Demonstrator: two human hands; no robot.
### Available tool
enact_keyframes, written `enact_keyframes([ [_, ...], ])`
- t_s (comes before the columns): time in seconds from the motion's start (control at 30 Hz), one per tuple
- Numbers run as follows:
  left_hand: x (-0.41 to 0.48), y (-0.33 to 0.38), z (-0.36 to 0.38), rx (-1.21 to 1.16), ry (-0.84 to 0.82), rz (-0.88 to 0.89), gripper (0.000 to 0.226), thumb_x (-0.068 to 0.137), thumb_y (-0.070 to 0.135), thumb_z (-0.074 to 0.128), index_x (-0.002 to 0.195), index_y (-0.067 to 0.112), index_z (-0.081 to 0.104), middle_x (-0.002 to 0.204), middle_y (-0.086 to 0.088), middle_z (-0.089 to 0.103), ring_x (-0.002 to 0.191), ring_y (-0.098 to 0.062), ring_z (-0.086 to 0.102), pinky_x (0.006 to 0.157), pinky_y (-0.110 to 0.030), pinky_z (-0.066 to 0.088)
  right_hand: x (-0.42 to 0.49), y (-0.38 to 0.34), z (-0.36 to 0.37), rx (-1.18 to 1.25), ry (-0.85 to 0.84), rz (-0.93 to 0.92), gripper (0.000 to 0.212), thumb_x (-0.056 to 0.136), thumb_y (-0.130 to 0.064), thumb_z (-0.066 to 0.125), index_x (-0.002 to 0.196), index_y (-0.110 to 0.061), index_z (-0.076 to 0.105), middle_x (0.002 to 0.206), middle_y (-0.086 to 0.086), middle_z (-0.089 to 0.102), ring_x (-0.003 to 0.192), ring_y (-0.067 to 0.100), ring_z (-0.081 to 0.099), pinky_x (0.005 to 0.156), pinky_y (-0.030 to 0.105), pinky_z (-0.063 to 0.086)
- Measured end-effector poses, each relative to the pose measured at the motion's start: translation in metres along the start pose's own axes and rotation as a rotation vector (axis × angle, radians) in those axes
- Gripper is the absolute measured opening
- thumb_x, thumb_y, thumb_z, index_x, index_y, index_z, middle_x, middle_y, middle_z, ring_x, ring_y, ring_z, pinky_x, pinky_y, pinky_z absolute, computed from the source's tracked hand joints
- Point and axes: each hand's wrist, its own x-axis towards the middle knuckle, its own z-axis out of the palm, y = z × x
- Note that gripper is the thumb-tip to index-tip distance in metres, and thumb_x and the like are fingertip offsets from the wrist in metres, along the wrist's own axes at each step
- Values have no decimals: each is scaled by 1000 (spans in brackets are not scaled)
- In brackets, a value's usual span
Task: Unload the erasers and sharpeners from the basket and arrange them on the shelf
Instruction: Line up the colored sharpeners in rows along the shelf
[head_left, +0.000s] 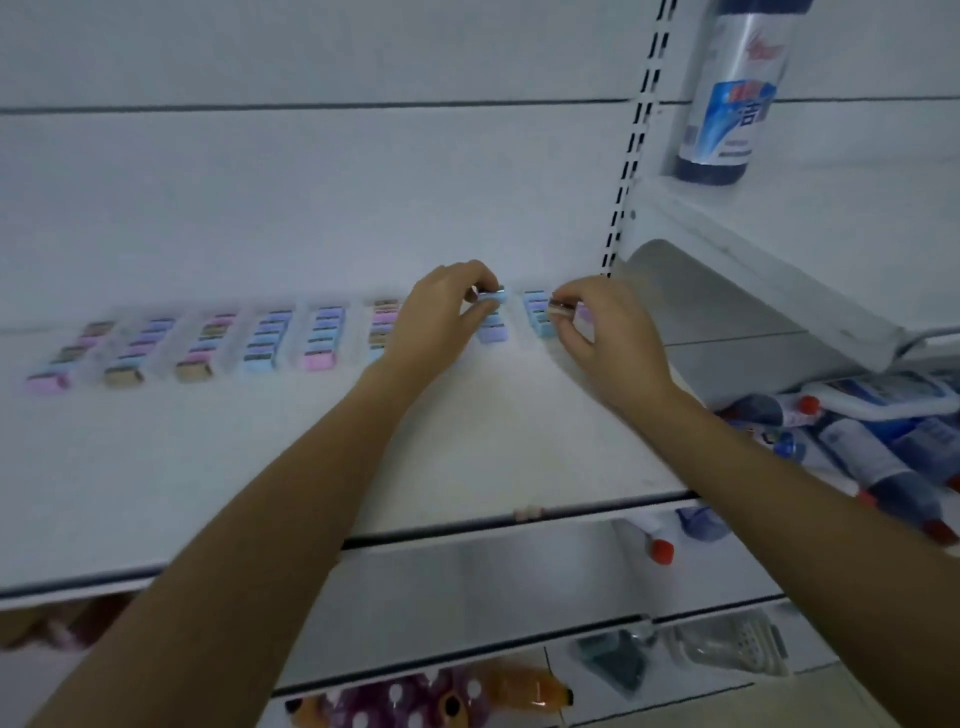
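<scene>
Several short rows of small pastel erasers (260, 343) in pink, blue, purple and tan run along the back of the white shelf (467, 441). My left hand (441, 322) pinches a blue eraser (493, 297) at the far end of one row. My right hand (608, 332) pinches a pink eraser (561, 307) beside the rightmost blue row (537, 314). The basket is out of view.
A slotted upright (631, 156) bounds the shelf on the right. Beyond it stand a tall blue-labelled bottle (727, 104) and, lower, a heap of bottles with red caps (857, 452). Lower shelves hold spotted toys (431, 701) and packaged items (727, 649).
</scene>
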Motion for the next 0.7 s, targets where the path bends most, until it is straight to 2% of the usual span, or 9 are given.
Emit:
enact_keyframes([
  [0.13, -18, 4, 8, 124, 1, -19, 17, 87, 10, 58, 102, 5, 64, 101, -10, 64, 102, -25, 52, 78, -20, 30, 0, 6, 2, 43, -56, 65, 12, 85, -6, 54, 92, -7, 64, 95, 7, 66, 95, 27, 50, 78, 28, 36],
  [0.2, -23, 7, 8, 169, -29, -5, 17, 88, 13, 59, 102, 5, 64, 102, -12, 63, 104, -27, 52, 82, -24, 33, 1, 6, 1, 50, -99, 71, 12, 85, -6, 55, 90, -7, 66, 93, 7, 67, 99, 28, 52, 82, 30, 38],
  [0.3, -25, 9, 10, 232, -97, 27, 15, 89, 13, 58, 98, 3, 64, 103, -11, 65, 102, -29, 54, 84, -25, 33, 0, 4, -1, 10, -138, 34, 11, 84, -9, 58, 87, -8, 68, 91, 6, 69, 103, 31, 52, 86, 38, 41],
  [0.4, -25, 10, 9, 258, -108, 50, 11, 86, 10, 59, 90, 2, 65, 95, -13, 65, 92, -30, 60, 78, -22, 34, 0, 4, -1, -34, -193, 50, 14, 85, -11, 55, 92, -9, 68, 95, 5, 68, 105, 29, 49, 83, 34, 36],
  [0.53, -25, 8, 7, 308, -98, 118, 22, 80, 24, 52, 78, 6, 66, 80, -9, 67, 74, -29, 63, 69, -25, 36, 1, 4, -1, -78, -202, 67, 14, 87, -12, 54, 93, -11, 67, 101, 7, 62, 106, 27, 45, 80, 31, 31],
  [0.7, -24, 6, 7, 336, -39, 145, 22, 79, 26, 53, 74, 9, 66, 75, -4, 68, 75, -27, 60, 68, -25, 34, 1, 5, 0, -102, -214, 95, 15, 89, -14, 53, 94, -13, 67, 102, 4, 60, 108, 26, 45, 81, 29, 30],
])
